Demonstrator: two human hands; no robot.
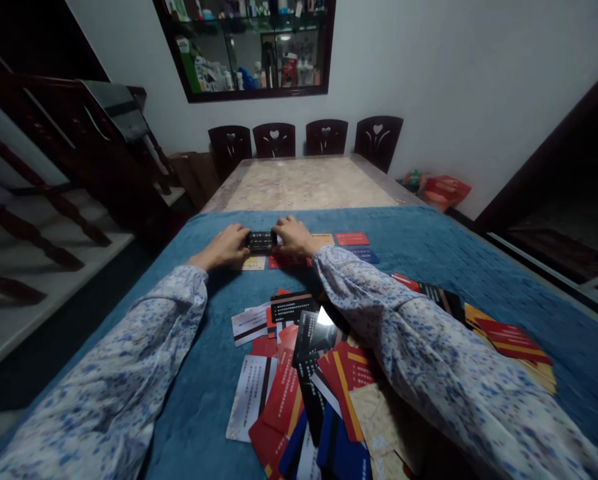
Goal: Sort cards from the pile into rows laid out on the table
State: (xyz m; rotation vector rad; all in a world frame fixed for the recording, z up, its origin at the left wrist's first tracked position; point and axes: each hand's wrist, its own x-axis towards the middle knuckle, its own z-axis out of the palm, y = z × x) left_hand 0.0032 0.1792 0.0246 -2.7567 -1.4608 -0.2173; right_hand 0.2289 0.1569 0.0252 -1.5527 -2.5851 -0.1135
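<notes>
A black card (260, 241) with pale print lies between my two hands on the blue cloth. My left hand (227, 244) has its fingers closed on the card's left end. On its right end, the fingers of my right hand (293, 236) grip the edge. Just below are a cream card (253, 263) and a red card (281, 262), the latter partly under my right hand. To the right of that hand lie another red card (353, 239) and a dark blue card (365, 255). A loose pile of mixed cards (289, 373) spreads nearer to me, partly hidden by my right sleeve.
More cards (511, 339) lie fanned at the right on the blue cloth (199, 373). Beyond the cloth stretches the bare tabletop (313, 181), with several dark chairs (327, 139) behind it. A wooden stair railing (43, 180) stands at the left, and a red bag (446, 191) sits by the wall.
</notes>
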